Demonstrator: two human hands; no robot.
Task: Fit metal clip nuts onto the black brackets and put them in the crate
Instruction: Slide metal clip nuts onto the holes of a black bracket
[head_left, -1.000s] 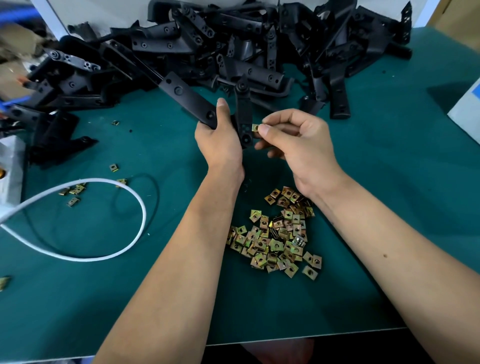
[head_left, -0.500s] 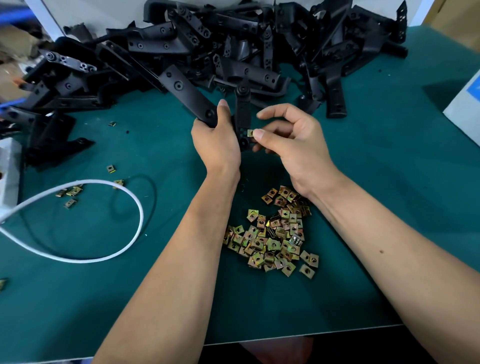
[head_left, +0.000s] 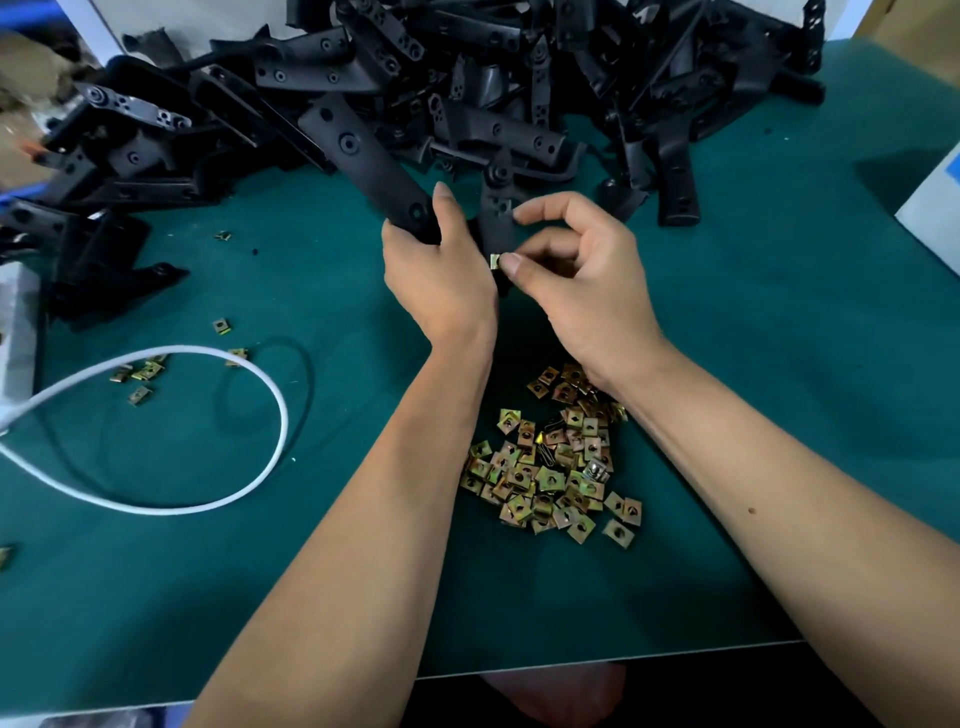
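Observation:
My left hand (head_left: 439, 280) grips a black bracket (head_left: 374, 166) above the green table, with one long arm pointing up-left and a narrower arm (head_left: 497, 218) standing upright. My right hand (head_left: 582, 280) pinches a small brass-coloured clip nut (head_left: 495, 261) between thumb and forefinger, pressed against the lower edge of the upright arm. A heap of loose clip nuts (head_left: 550, 462) lies on the table under my forearms. No crate is in view.
A big pile of black brackets (head_left: 467, 88) fills the back of the green table (head_left: 779, 364). A white cable loop (head_left: 156, 436) and a few stray clip nuts (head_left: 143, 371) lie at the left. A white box (head_left: 935, 218) sits at the right edge.
My right hand has carried the clip nut down the bracket's upright arm to its lower part. My left hand holds the bracket in much the same pose.

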